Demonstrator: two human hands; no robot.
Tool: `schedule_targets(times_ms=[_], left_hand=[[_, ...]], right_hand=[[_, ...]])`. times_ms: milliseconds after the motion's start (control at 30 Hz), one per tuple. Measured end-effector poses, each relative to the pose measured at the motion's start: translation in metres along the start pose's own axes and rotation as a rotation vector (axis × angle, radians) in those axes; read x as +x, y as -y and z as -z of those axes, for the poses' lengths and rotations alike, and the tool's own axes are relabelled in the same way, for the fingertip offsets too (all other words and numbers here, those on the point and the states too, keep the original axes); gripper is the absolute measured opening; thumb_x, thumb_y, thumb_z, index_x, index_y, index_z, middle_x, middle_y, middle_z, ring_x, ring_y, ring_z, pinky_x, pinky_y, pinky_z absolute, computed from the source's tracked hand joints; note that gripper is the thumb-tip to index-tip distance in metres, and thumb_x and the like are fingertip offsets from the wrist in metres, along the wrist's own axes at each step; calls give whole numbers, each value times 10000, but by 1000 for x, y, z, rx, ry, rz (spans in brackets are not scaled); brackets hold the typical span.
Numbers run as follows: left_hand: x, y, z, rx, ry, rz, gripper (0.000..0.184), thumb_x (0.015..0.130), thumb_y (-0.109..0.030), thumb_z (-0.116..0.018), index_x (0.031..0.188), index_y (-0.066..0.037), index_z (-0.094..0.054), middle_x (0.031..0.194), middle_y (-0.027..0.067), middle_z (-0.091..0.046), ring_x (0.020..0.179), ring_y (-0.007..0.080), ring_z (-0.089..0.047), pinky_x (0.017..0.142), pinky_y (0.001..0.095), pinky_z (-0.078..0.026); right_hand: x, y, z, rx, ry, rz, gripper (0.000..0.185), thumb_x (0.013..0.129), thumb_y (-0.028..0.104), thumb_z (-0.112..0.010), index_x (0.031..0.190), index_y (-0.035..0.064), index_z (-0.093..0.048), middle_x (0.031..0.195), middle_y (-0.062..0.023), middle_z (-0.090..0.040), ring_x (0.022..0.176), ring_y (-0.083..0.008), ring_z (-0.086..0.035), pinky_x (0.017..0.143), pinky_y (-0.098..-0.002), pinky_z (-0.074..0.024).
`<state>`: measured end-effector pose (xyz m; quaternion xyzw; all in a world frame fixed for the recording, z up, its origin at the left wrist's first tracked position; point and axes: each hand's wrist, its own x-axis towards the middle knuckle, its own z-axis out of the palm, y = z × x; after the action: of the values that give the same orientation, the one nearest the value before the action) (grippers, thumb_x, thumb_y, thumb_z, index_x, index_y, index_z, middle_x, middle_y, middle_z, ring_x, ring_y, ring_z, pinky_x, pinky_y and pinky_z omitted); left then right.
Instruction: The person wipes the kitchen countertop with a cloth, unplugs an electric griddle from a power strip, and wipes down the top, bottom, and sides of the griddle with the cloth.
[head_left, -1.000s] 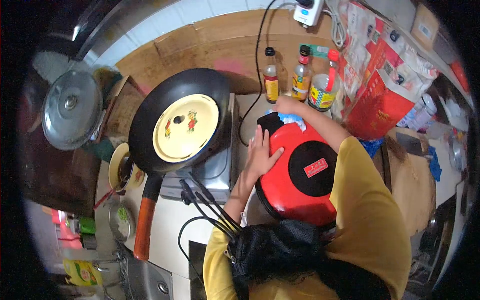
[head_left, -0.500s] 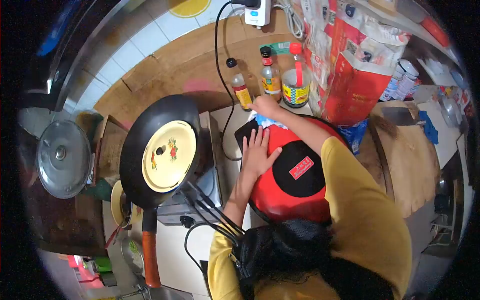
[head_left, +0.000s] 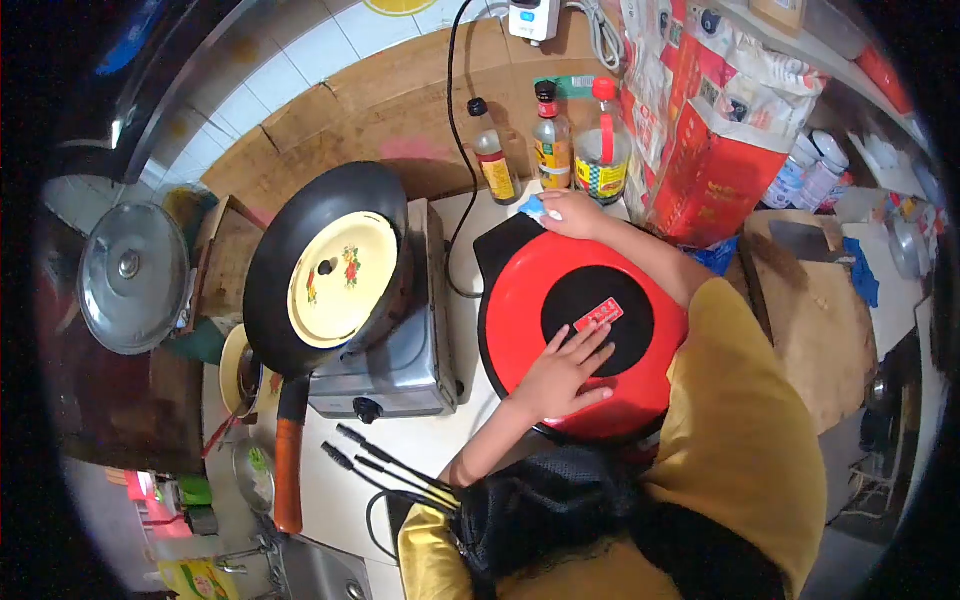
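Observation:
In the head view, a round electric griddle (head_left: 520, 330) with a red lid and a black centre sits on the counter in front of me. My left hand (head_left: 570, 380) lies flat on the lid, fingers spread near its red label (head_left: 599, 317). At the griddle's far edge, my right hand (head_left: 574, 214) is closed over a blue-and-white cloth (head_left: 536, 208), partly hidden beneath it. The cloth is beside the griddle's black handle (head_left: 500, 243). Just beyond my right hand stand several bottles, the closest being a seasoning bottle (head_left: 552, 150).
On the left, a gas stove (head_left: 425, 350) carries a black wok (head_left: 262, 275) with a cream enamel lid (head_left: 340, 300) inside. A glass lid (head_left: 130, 310) lies farther left. Red-and-white bags (head_left: 710, 175) and a wooden board (head_left: 825, 335) are at the right. Loose black cables (head_left: 400, 480) hang near my left arm.
My left hand has moved from the lid's left side to its middle and near part. My right hand has shifted right along the far edge with the cloth. The view has tilted slightly.

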<state>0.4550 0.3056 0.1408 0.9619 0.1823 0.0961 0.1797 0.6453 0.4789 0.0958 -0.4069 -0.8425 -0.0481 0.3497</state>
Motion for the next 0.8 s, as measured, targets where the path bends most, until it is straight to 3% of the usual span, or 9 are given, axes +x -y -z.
schedule_targets(times_ms=[67, 133, 167, 300, 400, 500, 633, 733, 800], left_hand=[[-8, -6, -1, -98, -22, -49, 519, 712, -402, -441, 1093, -54, -391, 1223, 114, -243, 1144, 255, -196, 918, 425, -147], [-17, -16, 2, -164, -18, -20, 490, 711, -379, -454, 1076, -55, -410, 1219, 113, -252, 1141, 246, -210, 915, 428, -157], [-21, -20, 3, -158, -19, -12, 484, 710, -371, -459, 1075, -56, -411, 1217, 111, -256, 1140, 245, -212, 913, 430, -161], [-30, -32, -4, -91, -26, -2, 470, 715, -368, -454, 1065, -56, -418, 1214, 93, -267, 1133, 223, -231, 915, 422, -159], [-26, -44, -8, -103, -33, -25, 460, 705, -360, -480, 1053, -64, -429, 1193, 74, -305, 1124, 210, -252, 923, 408, -154], [-20, -50, -17, -321, -89, -123, 462, 659, -333, -545, 1025, -69, -447, 1071, 65, -421, 1041, 211, -354, 884, 383, -231], [-19, -69, -31, -271, 23, -253, 519, 561, -359, -614, 972, -75, -471, 867, 46, -471, 849, 199, -434, 740, 335, -317], [-15, -89, -47, -208, 134, -329, 534, 509, -395, -634, 910, -72, -492, 821, 70, -482, 805, 222, -456, 679, 324, -345], [-12, -99, -54, -292, 128, -208, 504, 526, -391, -622, 881, -59, -490, 785, 108, -499, 741, 268, -485, 654, 338, -365]], right_hand=[[-11, -5, 2, 102, -24, -143, 281, 698, 288, -450, 723, 17, -520, 766, -165, -534, 711, -312, -518, 619, -396, -405], [-18, -4, 33, -1, 349, -536, 267, 711, 270, -437, 743, 18, -520, 757, -184, -530, 709, -321, -518, 627, -405, -404], [-28, 1, 48, -46, 291, -610, 263, 717, 262, -430, 750, 15, -513, 729, -191, -528, 685, -329, -518, 621, -409, -402], [-67, 9, 79, -172, 288, -660, 258, 714, 231, -426, 725, -16, -501, 690, -211, -521, 657, -344, -514, 604, -416, -402], [-76, 51, 101, -131, 425, -574, 253, 710, 191, -419, 738, -48, -494, 772, -236, -509, 733, -344, -501, 667, -402, -393], [-99, 62, 106, -127, 281, -374, 260, 705, 143, -408, 813, -82, -483, 990, -259, -426, 927, -329, -426, 810, -357, -329], [-148, 94, 127, -114, 141, -322, 210, 708, 135, -432, 770, -59, -482, 997, -255, -429, 940, -336, -421, 801, -362, -334], [-181, 120, 139, 143, -78, -570, 178, 729, 139, -452, 724, -39, -463, 1001, -230, -445, 955, -326, -421, 787, -349, -338], [-201, 131, 136, 342, -433, -920, 188, 750, 152, -459, 685, -24, -444, 1011, -200, -460, 929, -257, -457, 753, -304, -350]])
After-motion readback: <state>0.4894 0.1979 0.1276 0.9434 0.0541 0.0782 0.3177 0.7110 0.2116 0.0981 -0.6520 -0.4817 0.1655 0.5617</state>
